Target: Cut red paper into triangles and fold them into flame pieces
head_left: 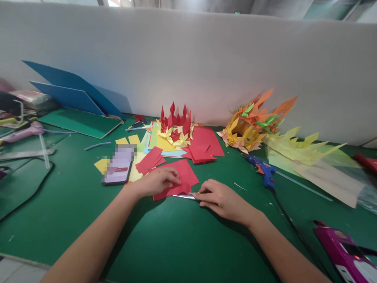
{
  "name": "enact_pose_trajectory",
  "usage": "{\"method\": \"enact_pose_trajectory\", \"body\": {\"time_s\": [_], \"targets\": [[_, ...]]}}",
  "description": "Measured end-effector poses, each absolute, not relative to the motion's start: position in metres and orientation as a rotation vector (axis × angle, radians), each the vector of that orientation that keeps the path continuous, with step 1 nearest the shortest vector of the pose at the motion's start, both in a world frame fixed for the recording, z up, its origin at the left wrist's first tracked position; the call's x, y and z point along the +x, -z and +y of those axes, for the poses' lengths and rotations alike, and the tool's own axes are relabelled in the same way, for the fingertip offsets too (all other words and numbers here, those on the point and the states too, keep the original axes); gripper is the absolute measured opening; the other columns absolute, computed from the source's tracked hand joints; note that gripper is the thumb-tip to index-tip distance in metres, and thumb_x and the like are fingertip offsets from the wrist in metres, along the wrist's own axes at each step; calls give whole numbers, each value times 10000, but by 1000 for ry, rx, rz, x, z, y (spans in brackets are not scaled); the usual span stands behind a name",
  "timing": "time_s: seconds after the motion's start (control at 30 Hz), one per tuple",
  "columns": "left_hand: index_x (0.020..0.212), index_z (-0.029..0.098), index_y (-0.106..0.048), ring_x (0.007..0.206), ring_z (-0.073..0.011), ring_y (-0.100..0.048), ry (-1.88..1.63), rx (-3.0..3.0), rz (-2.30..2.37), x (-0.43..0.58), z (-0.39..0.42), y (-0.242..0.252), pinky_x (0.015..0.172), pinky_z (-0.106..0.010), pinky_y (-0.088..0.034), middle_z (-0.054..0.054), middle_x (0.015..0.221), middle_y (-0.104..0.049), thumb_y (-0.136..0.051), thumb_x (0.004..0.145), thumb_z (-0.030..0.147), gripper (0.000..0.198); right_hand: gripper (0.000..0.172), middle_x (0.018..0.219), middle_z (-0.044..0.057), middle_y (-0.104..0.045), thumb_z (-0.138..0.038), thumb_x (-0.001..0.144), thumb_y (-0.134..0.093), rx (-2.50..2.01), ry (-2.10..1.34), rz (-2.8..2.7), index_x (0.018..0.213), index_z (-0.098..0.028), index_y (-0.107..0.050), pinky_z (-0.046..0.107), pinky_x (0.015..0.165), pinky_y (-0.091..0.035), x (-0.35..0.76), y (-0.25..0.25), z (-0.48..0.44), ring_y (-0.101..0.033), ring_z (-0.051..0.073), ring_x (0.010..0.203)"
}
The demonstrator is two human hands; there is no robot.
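Note:
Several overlapping pieces of red paper [188, 173] lie in front of me on the green table. My left hand [160, 181] rests on them from the left, its fingers bent and somewhat apart, the tips touching the top sheet. In my right hand [219, 198] is a slim silvery craft knife [185, 196], pinched between thumb and fingers. Its thin front part points left along the near edge of the red paper; whether it slips under the sheet is hard to tell. Smaller red strips [150, 159] lie just beyond my left hand.
A phone [119, 165] lies at the left. Behind stand a red and yellow paper crown [176, 125] and an orange and yellow one [253, 125]. A blue glue gun [263, 171] with its cord is at the right, near a purple box [338, 247]. Blue boards [70, 94] lean back left.

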State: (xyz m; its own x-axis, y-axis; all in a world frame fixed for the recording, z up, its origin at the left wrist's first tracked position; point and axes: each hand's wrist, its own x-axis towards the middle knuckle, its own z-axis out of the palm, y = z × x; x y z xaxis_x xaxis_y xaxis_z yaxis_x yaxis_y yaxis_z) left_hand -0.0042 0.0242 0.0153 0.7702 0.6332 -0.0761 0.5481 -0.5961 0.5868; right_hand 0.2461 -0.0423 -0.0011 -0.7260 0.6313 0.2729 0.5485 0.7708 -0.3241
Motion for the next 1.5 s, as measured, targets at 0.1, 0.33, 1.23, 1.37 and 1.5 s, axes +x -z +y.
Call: {"method": "enact_pose_trajectory", "body": {"time_s": [0.1, 0.33, 1.23, 1.37, 1.5], "targets": [[947, 203, -697, 897, -129, -576, -185, 2357, 879, -3, 24, -16, 772, -209, -434, -26, 1005, -629, -441, 806, 53, 328, 253, 837, 88, -592, -237, 910, -475, -887, -274, -2605, 1079, -167, -651, 284, 644, -442, 244, 2, -42, -514, 179, 767], [951, 225, -700, 925, -135, -580, -185, 2337, 893, -4, 25, -15, 784, -220, -432, -16, 1035, -630, -447, 803, 57, 338, 249, 851, 106, -595, -225, 902, -485, -857, -255, -2626, 1075, -151, -647, 299, 649, -445, 234, 4, -41, -514, 197, 781], [944, 238, -709, 970, -154, -577, -169, 2290, 912, -3, 28, -18, 822, -240, -449, -20, 1064, -627, -432, 814, 121, 327, 216, 821, 82, -589, -233, 897, -509, -870, -74, -2698, 1051, -157, -639, 261, 607, -390, 209, -1, -41, -510, 169, 726], [940, 226, -704, 985, -158, -576, -169, 2280, 926, -4, 29, -15, 826, -237, -452, -25, 1084, -623, -446, 803, 113, 314, 242, 835, 93, -602, -229, 894, -510, -844, -121, -2724, 1085, -151, -636, 269, 613, -410, 213, -3, -41, -519, 180, 747], [951, 222, -695, 968, -147, -581, -168, 2265, 908, -5, 29, -14, 840, -242, -448, -22, 1076, -625, -448, 790, 93, 322, 253, 875, 106, -620, -222, 895, -503, -764, -251, -2681, 1093, -156, -646, 289, 650, -440, 220, -2, -42, -535, 192, 791]]}}
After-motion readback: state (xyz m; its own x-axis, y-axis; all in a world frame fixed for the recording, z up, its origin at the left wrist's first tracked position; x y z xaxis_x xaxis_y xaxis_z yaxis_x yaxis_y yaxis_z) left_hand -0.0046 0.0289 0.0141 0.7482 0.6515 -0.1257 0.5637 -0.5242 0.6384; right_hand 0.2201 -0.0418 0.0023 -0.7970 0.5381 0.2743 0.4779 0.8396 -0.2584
